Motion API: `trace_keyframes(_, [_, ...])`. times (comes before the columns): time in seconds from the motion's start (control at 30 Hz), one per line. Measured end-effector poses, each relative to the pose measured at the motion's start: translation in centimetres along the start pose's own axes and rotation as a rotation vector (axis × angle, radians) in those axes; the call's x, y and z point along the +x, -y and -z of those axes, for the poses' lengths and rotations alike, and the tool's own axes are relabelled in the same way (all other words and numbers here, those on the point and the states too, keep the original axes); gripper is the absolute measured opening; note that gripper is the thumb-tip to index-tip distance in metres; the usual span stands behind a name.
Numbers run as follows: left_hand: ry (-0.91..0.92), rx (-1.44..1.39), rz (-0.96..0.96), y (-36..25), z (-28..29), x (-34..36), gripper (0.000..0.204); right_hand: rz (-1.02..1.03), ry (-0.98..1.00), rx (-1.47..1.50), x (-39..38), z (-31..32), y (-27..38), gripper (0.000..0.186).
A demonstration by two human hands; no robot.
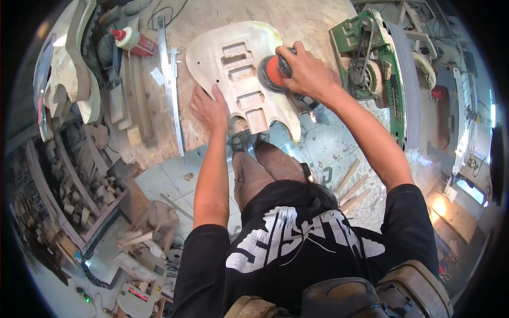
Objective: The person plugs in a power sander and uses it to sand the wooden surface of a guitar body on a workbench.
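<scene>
A pale wooden electric guitar body [217, 53] lies flat on the workbench, with several routed pockets along its middle. My right hand [307, 74] is wrapped round the top of an orange and black orbital sander [274, 71], whose round pad sits against the body's right side. My left hand [210, 107] lies on the body's lower left edge, fingers spread, with nothing held in it.
On the bench [159, 116], a glue bottle [135, 42], a metal straightedge [169, 79] and wooden strips [140, 90] are at left. A green belt sanding machine [371, 63] stands at right. Shaped guitar bodies [74, 69] hang far left. Wood offcuts [352, 185] lie on the tiled floor.
</scene>
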State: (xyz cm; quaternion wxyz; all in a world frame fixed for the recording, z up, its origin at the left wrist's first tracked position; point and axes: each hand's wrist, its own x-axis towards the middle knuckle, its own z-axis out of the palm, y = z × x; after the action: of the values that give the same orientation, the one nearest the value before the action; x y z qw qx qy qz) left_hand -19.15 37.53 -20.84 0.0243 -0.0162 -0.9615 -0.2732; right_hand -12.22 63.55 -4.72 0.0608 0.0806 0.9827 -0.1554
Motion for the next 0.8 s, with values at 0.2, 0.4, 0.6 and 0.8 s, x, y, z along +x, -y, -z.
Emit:
trace_keyframes(0.2, [0.025, 0.005, 0.028, -0.6, 0.2, -0.1, 0.064, -0.055, -0.006, -0.013, -0.8, 0.5, -1.2, 0.067])
trace_keyframes(0.4, [0.002, -0.005, 0.001, -0.3, 0.1, -0.1, 0.063, -0.018, -0.006, -0.012, 1.0, 0.5, 0.6, 0.068])
trace_keyframes(0.6, [-0.003, -0.028, -0.018, -0.1, 0.3, -0.1, 0.063, -0.097, 0.030, 0.006, -1.2, 0.8, -0.3, 0.066])
trace_keyframes(0.8, [-0.003, -0.036, 0.006, -0.2, 0.1, 0.1, 0.063, -0.212, -0.048, 0.027, -5.9, 1.3, -3.1, 0.066])
